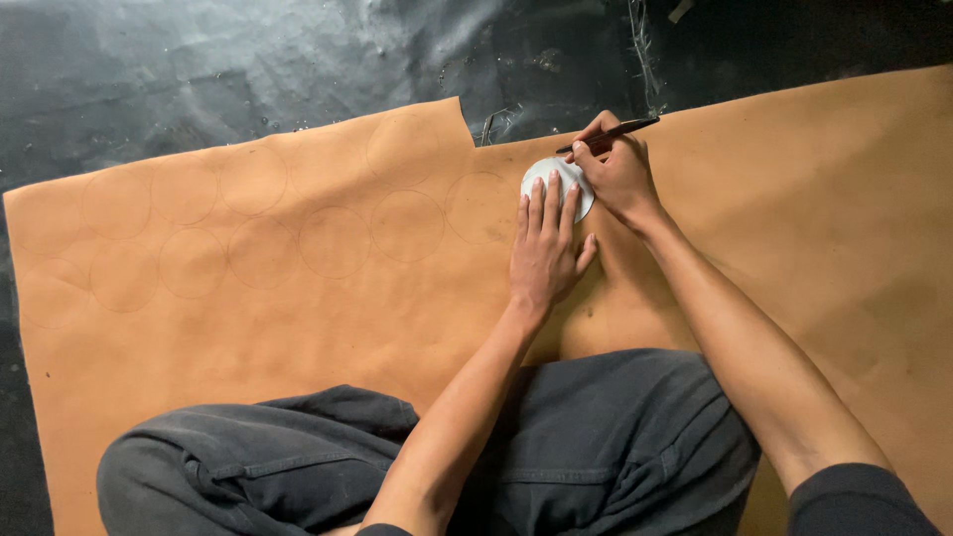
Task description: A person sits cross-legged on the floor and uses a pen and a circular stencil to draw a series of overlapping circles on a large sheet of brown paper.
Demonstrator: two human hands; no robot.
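Note:
A large tan leather sheet (pixel 248 328) lies flat on a dark floor, with several circles drawn on it in rows. A white round disc (pixel 544 176) rests on the sheet near its far edge. My left hand (pixel 545 253) lies flat with its fingers pressed on the disc. My right hand (pixel 615 174) grips a dark pen (pixel 620 130), with its tip at the disc's far rim. Part of the disc is hidden under my fingers.
My crossed legs in dark grey trousers (pixel 556 447) rest on the near part of the sheet. Dark, scuffed floor (pixel 248 69) lies beyond the sheet's far edge, with a notch cut in that edge (pixel 475 134). Undrawn leather stretches to the right (pixel 834 218).

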